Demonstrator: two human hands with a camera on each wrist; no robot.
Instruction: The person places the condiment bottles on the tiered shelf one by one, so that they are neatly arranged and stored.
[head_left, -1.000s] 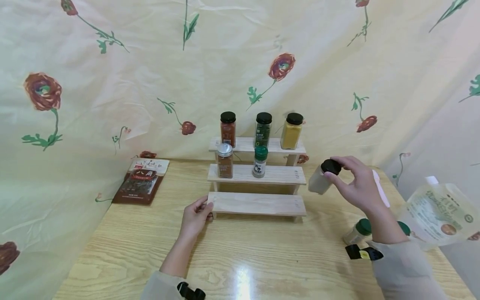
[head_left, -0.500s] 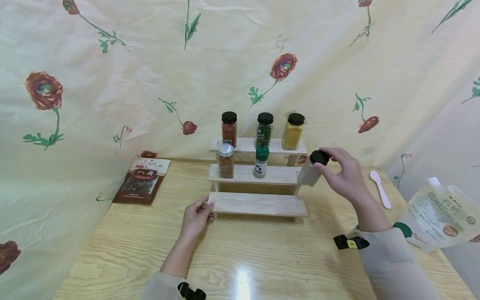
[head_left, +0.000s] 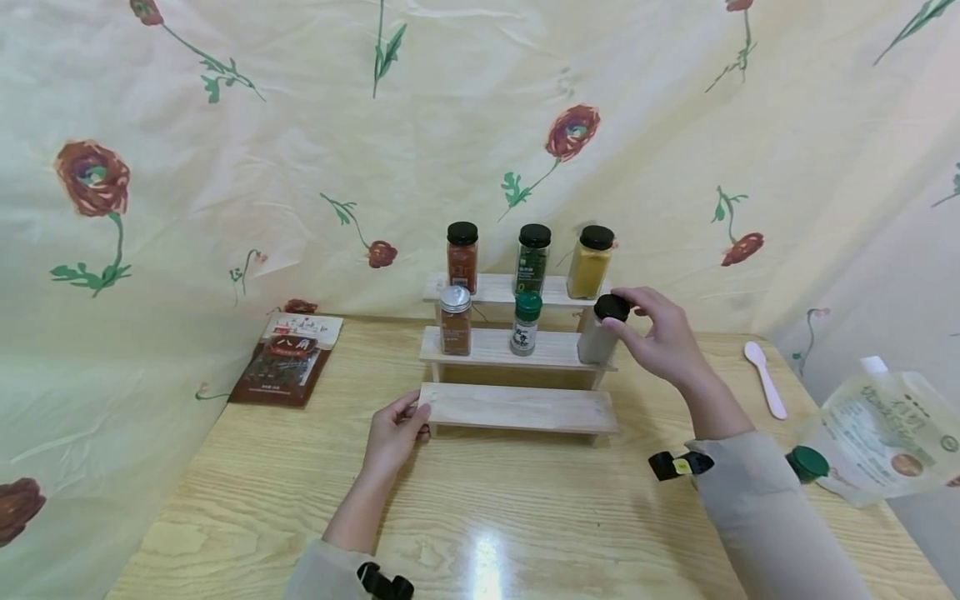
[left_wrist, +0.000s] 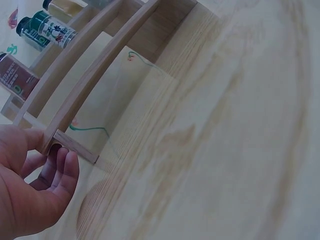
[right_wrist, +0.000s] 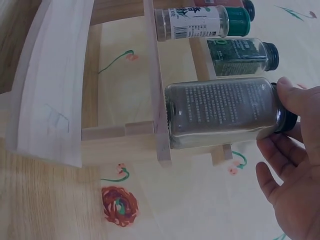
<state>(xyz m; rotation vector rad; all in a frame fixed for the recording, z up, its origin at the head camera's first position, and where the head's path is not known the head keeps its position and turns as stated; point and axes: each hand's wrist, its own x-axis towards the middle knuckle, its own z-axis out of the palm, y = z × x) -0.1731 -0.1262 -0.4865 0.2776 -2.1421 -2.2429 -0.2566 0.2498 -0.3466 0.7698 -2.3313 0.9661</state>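
Note:
A three-tier wooden rack [head_left: 517, 407] stands on the table. My left hand [head_left: 393, 429] grips the left end of its lowest tier, thumb on top and fingers curled beneath, as the left wrist view also shows. With thumb and fingers my right hand [head_left: 663, 337] pinches the black lid of a spice jar [right_wrist: 225, 112] with greyish contents. That jar is upright at the right end of the middle tier, its base right at the board. Along the same tier are a silver-capped brown spice jar [head_left: 455, 325] and a small green-capped shaker [head_left: 526, 325].
Three black-lidded jars, red [head_left: 462, 258], green [head_left: 532, 260] and yellow [head_left: 590, 265], line the top tier. A brown spice packet [head_left: 288, 358] lies left. At right are a pink spoon [head_left: 765, 379], a green-capped bottle [head_left: 807, 463] partly behind the sleeve, and a clear pouch [head_left: 885, 433].
My right hand has carried the greyish jar leftward from beside the rack onto the right end of the middle tier, and the jar has straightened up. My left hand keeps its grip.

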